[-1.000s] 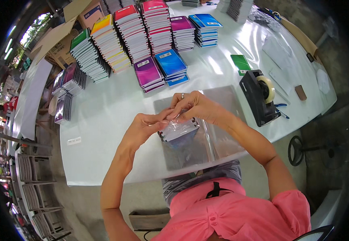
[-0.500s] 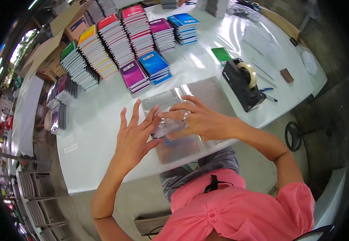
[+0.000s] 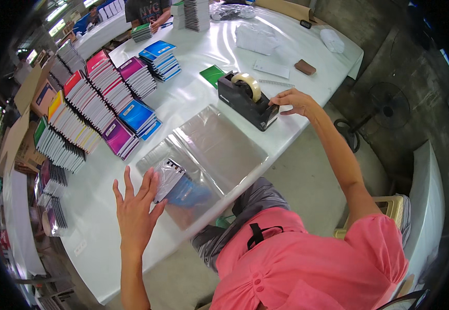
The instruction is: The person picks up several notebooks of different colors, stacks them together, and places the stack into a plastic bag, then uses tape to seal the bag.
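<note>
My left hand [image 3: 135, 209] is open, fingers spread, with the fingertips at the edge of a small notebook in clear plastic wrap [image 3: 169, 181]. White paper and dark marks show through the wrap, and blue shows beside it. The notebook lies on clear plastic sleeves [image 3: 222, 147] spread near the table's front edge. On the right, my right hand [image 3: 295, 102] has its fingers pinched at the front end of a black tape dispenser [image 3: 246, 106] carrying a yellowish tape roll [image 3: 248, 86]. Whatever lies between those fingertips is too small to make out.
Stacks of spiral notebooks [image 3: 103, 77] in several colours stand at the left and back of the white table [image 3: 95, 253]. A green notebook [image 3: 212, 75], a brown block [image 3: 305, 67] and a wire spiral [image 3: 276, 82] lie around the dispenser. Another person [image 3: 147, 13] sits across the table.
My right hand has left the wrapped notebook and reached right to the tape dispenser. My left hand stays by the notebook. The view has turned to the right.
</note>
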Available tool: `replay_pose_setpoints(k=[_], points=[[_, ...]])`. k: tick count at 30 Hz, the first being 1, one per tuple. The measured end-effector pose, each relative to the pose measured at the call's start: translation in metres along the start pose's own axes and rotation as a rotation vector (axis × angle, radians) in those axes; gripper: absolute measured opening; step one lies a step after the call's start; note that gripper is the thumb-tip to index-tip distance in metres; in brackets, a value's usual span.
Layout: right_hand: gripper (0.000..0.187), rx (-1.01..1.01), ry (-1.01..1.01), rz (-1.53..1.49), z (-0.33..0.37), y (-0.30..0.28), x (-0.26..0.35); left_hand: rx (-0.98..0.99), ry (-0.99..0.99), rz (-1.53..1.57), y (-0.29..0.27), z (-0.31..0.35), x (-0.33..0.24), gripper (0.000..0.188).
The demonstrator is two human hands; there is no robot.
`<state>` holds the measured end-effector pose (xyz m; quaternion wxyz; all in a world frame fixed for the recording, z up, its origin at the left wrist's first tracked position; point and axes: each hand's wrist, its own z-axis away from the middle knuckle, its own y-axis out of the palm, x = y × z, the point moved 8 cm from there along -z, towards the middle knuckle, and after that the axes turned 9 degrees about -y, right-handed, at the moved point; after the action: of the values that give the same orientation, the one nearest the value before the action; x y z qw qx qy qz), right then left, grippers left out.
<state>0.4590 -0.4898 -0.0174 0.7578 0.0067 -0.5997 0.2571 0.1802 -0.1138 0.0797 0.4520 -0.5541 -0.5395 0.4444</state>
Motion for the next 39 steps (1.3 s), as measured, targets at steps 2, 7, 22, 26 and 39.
replay_pose_setpoints(k=[2, 7, 22, 26, 39], points=[[0.03, 0.045, 0.021, -0.117, 0.004, 0.004, -0.004, 0.001, 0.002, 0.015, 0.001, -0.001, -0.001, 0.065], [0.023, -0.014, -0.079, -0.441, 0.008, 0.014, -0.022, 0.011, -0.005, -0.005, 0.003, -0.002, 0.0, 0.066], [0.016, -0.138, -0.323, -0.146, 0.079, 0.113, 0.046, -0.018, 0.005, 0.08, 0.007, -0.002, 0.006, 0.063], [0.017, 0.327, -0.052, -0.554, 0.121, 0.26, 0.12, -0.03, -0.013, 0.072, 0.004, 0.005, 0.014, 0.059], [0.024, 0.168, -0.075, -0.519, 0.133, 0.317, 0.069, 0.004, -0.002, 0.176, 0.012, 0.003, 0.016, 0.062]])
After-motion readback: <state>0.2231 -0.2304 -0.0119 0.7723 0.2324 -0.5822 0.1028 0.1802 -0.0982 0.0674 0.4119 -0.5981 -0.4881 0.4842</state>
